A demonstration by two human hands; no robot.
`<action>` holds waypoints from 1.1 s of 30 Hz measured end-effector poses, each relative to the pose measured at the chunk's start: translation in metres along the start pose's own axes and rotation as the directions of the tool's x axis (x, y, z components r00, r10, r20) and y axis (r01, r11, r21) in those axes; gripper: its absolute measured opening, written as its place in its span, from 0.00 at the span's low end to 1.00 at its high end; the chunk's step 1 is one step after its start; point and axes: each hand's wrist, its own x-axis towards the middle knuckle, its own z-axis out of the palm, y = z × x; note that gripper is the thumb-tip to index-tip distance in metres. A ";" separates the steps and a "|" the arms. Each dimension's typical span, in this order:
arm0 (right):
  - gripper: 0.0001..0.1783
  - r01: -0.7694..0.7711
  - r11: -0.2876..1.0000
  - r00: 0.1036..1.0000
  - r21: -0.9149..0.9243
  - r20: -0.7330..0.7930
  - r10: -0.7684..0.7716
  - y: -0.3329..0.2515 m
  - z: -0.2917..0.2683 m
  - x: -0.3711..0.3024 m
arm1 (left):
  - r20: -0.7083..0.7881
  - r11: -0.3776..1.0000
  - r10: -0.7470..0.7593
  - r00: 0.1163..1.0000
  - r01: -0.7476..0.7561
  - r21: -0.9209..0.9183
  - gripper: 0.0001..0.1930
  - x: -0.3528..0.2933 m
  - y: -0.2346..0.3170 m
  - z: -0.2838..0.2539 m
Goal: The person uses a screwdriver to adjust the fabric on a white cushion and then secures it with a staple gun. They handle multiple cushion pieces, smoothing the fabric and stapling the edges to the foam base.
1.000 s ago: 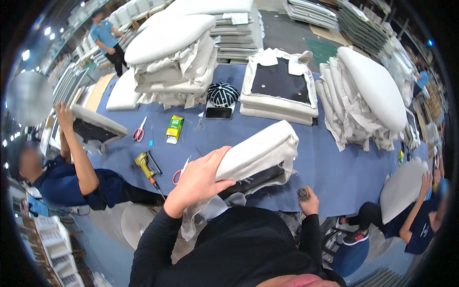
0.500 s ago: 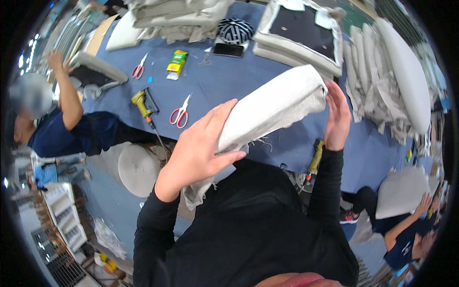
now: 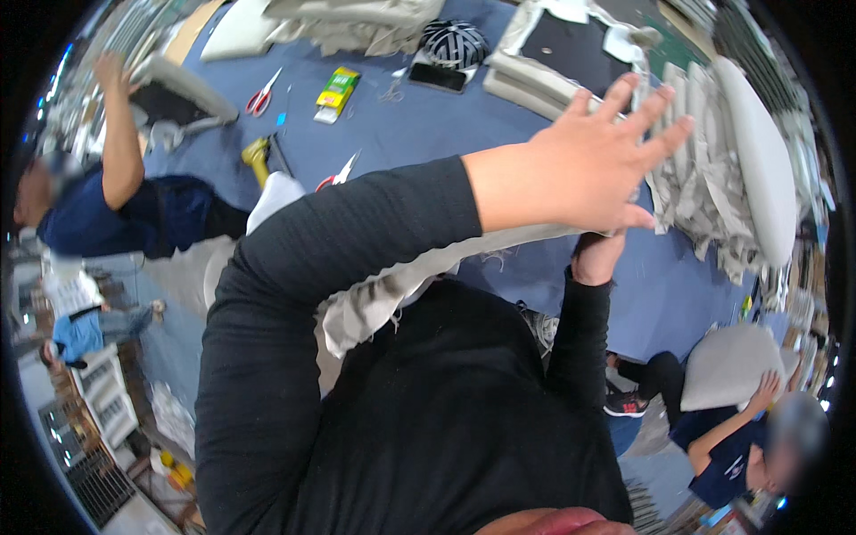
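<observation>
I see cream fabric-covered pad (image 3: 392, 290) at blue table's (image 3: 660, 294) near edge, mostly under black L sleeve (image 3: 357, 214), long axis lower-L to upper-R | print on yellow-green cardboard box (image 3: 337, 94) | bare L hand (image 3: 580, 169): fingers spread wide; bare R hand (image 3: 597, 259) part hidden, can't tell grip

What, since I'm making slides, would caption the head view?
Open left hand and right hand near one end of a pale fabric piece, blue table behind.

Plain black top (image 3: 446, 392) with close-fitting long sleeves (image 3: 383, 214), finely creased along the forearm, fingers (image 3: 665, 143) bare
</observation>
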 end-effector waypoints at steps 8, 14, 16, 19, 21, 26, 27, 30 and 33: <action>0.33 -0.038 0.916 0.895 -0.398 0.393 0.209 0.050 -0.010 0.024 | 0.094 0.957 -0.225 0.970 0.239 -0.168 0.56 -0.095 0.008 -0.115; 0.32 -0.176 0.644 0.480 -0.744 0.507 0.716 0.036 -0.026 0.036 | 0.115 0.743 -0.638 0.761 0.648 -0.170 0.45 -0.234 0.010 -0.195; 0.30 -0.251 0.590 0.202 -0.767 0.555 0.807 0.072 -0.046 0.039 | 0.020 0.548 -0.827 0.562 0.814 -0.195 0.39 -0.272 0.018 -0.198; 0.37 -0.400 0.520 -0.070 -0.755 0.591 0.804 0.116 -0.072 0.021 | -0.132 0.203 -0.978 0.159 0.863 -0.463 0.32 -0.322 0.022 -0.180; 0.38 -0.578 0.246 -0.140 -0.778 0.392 0.909 0.112 -0.064 0.009 | -0.156 0.117 -0.987 0.020 0.759 -0.640 0.29 -0.335 0.028 -0.168; 0.38 -0.689 0.403 -0.022 -0.603 0.572 0.820 0.102 -0.096 -0.002 | -0.161 0.189 -0.982 0.103 0.644 -0.741 0.26 -0.317 0.017 -0.147; 0.38 -0.668 0.463 0.060 -0.583 0.578 0.814 0.088 -0.104 -0.002 | -0.138 0.199 -0.980 0.145 0.625 -0.755 0.24 -0.312 0.011 -0.141; 0.39 -0.549 0.646 0.333 -0.531 0.570 0.751 0.032 -0.133 -0.004 | -0.061 0.204 -0.962 0.266 0.553 -0.808 0.26 -0.281 -0.005 -0.122; 0.41 -0.292 0.770 0.628 -0.567 0.493 0.602 0.007 -0.167 -0.012 | 0.158 -0.010 -0.933 0.324 0.417 -0.909 0.32 -0.261 -0.031 -0.085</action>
